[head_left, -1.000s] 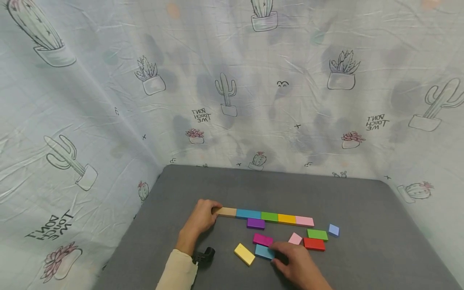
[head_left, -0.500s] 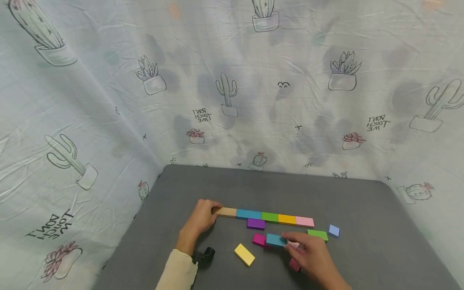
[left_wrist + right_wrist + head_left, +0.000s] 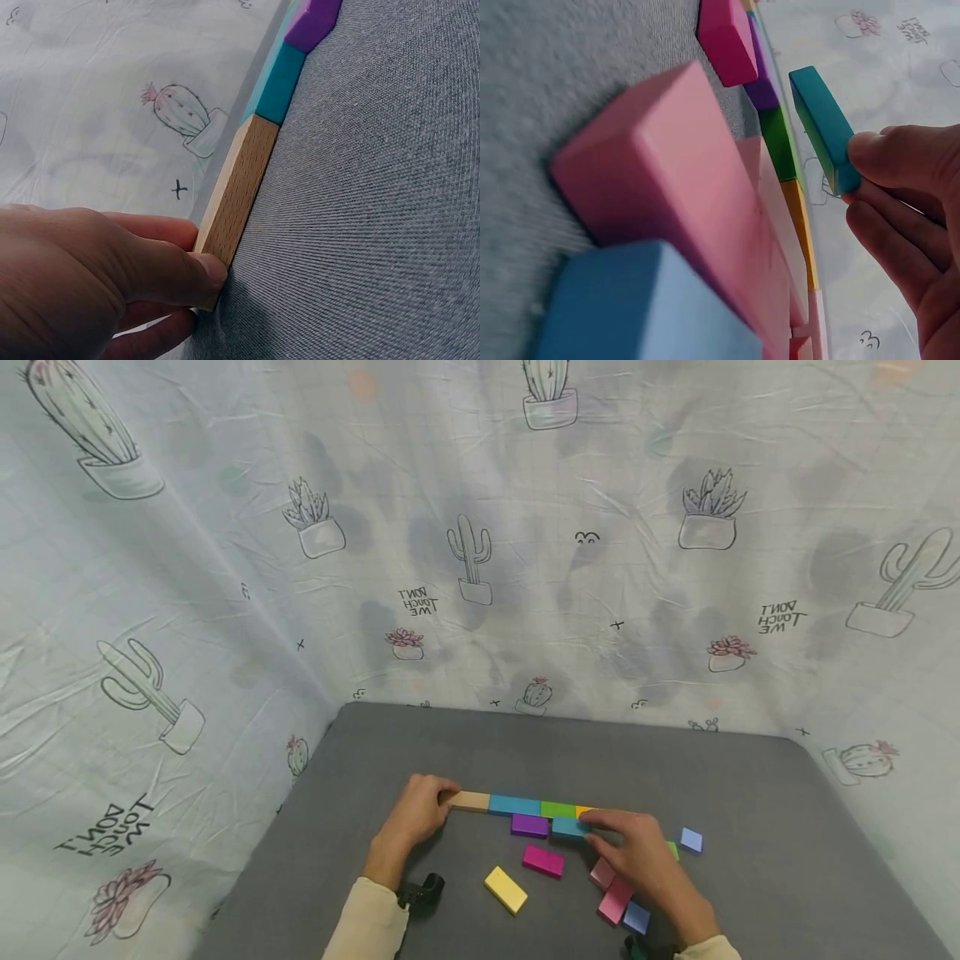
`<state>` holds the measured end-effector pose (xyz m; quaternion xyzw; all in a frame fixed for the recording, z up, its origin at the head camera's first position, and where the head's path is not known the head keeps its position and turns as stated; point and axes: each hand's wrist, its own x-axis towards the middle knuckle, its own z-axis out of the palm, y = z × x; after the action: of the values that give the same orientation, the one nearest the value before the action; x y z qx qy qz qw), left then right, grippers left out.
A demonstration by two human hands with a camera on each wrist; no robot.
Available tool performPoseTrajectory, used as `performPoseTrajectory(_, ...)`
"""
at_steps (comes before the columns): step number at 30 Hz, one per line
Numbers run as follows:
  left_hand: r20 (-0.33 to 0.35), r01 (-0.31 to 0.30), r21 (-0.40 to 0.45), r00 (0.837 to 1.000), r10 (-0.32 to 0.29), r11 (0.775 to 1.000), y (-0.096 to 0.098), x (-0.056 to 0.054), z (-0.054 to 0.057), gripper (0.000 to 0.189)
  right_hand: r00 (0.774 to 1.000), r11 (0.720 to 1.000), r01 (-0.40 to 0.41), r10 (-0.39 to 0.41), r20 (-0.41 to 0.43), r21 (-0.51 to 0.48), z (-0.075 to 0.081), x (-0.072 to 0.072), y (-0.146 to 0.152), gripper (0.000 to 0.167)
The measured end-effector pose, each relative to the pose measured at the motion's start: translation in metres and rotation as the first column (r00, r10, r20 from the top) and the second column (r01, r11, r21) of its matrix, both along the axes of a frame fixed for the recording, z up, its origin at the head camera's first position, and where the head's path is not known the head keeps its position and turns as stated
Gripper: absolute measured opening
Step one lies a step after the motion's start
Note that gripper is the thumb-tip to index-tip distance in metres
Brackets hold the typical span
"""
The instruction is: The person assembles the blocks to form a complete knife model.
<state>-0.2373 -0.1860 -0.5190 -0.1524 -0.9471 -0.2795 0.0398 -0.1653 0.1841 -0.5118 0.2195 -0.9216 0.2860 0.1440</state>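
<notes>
My left hand (image 3: 418, 806) pinches the outer end of a bare wooden block (image 3: 244, 191), the leftmost of a straight row on the table. A blue block (image 3: 515, 806), a green block (image 3: 557, 810) and a yellow-orange block (image 3: 799, 225) follow it end to end. Against the row's near side lies a purple block (image 3: 530, 826). Between thumb and fingers, my right hand (image 3: 641, 852) holds a teal block (image 3: 826, 127), raised off the table in the right wrist view. From the head, that block appears just right of the purple one. My right hand hides the row's right end there.
Nearer me on the grey table (image 3: 420, 735) lie a magenta block (image 3: 543, 861) and a pale yellow block (image 3: 506, 890). Pink (image 3: 617, 900) and blue blocks (image 3: 637, 917) sit close under my right wrist. A small light-blue block (image 3: 692, 840) stands farther right. A patterned cloth (image 3: 555, 568) hangs behind.
My right hand has taken up the teal block from beside the magenta one and carried it away from me to the row. My left hand has stayed on the wooden block.
</notes>
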Motion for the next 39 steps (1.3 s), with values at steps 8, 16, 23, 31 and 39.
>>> performPoseTrajectory(8,-0.010,0.007,-0.002,1.000,-0.007,1.000,0.000,0.001,-0.001,0.021,0.995,0.996,-0.086,0.086,0.043,-0.005,-0.006,-0.013,0.001,0.029)
performPoseTrajectory(16,-0.020,0.010,-0.002,1.000,-0.010,1.000,0.001,0.001,-0.001,0.021,0.995,0.996,-0.072,0.068,0.077,0.053,-0.008,-0.016,0.001,0.030)
performPoseTrajectory(23,-0.016,0.004,0.002,1.000,-0.004,1.000,0.001,0.002,-0.001,0.021,0.990,0.993,-0.088,0.078,0.119,0.074,-0.009,-0.018,0.000,0.030)
performPoseTrajectory(31,-0.014,-0.004,-0.010,1.000,0.004,1.000,0.001,0.001,-0.001,0.021,0.989,0.984,-0.144,0.139,0.057,0.106,-0.009,-0.023,0.000,0.030)
performPoseTrajectory(39,-0.007,-0.006,-0.003,1.000,0.006,1.000,0.001,0.002,0.000,0.021,0.985,0.971,-0.172,0.175,-0.005,0.168,-0.008,-0.029,-0.002,0.028)
